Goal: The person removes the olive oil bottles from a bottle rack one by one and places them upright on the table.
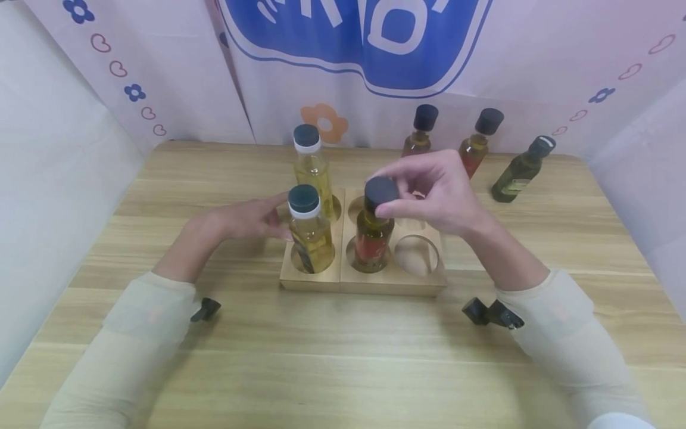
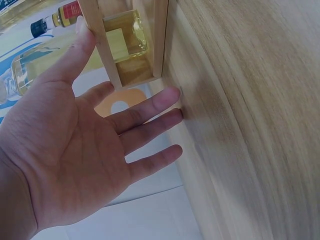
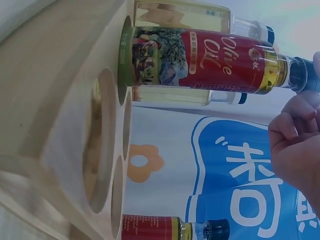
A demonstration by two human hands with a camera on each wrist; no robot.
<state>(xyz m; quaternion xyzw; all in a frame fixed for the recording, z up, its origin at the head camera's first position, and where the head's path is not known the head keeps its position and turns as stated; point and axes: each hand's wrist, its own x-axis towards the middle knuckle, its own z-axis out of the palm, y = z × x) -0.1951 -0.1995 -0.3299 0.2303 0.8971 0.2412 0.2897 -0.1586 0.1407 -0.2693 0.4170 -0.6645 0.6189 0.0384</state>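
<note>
My right hand (image 1: pixel 436 193) pinches the black cap of an olive oil bottle (image 1: pixel 372 244) with thumb and fingers. This red-labelled bottle (image 3: pixel 215 62) stands upright, its base in the front middle hole of a wooden rack (image 1: pixel 393 288). My left hand (image 1: pixel 241 220) is at the rack's left side, its fingers spread and fairly straight in the left wrist view, the thumb (image 2: pixel 85 37) at the rack's edge. Two clear bottles of pale yellow oil with dark caps, a front one (image 1: pixel 316 247) and a back one (image 1: pixel 316 176), stand in the rack's left column.
Behind the rack and my right hand stand two more red-labelled bottles, one on the left (image 1: pixel 417 143) and one on the right (image 1: pixel 474 149). A dark green bottle (image 1: pixel 517 176) is farther right. A round hole (image 1: pixel 415 256) shows at the rack's front right. Printed cloth (image 1: pixel 187 71) hangs behind the table.
</note>
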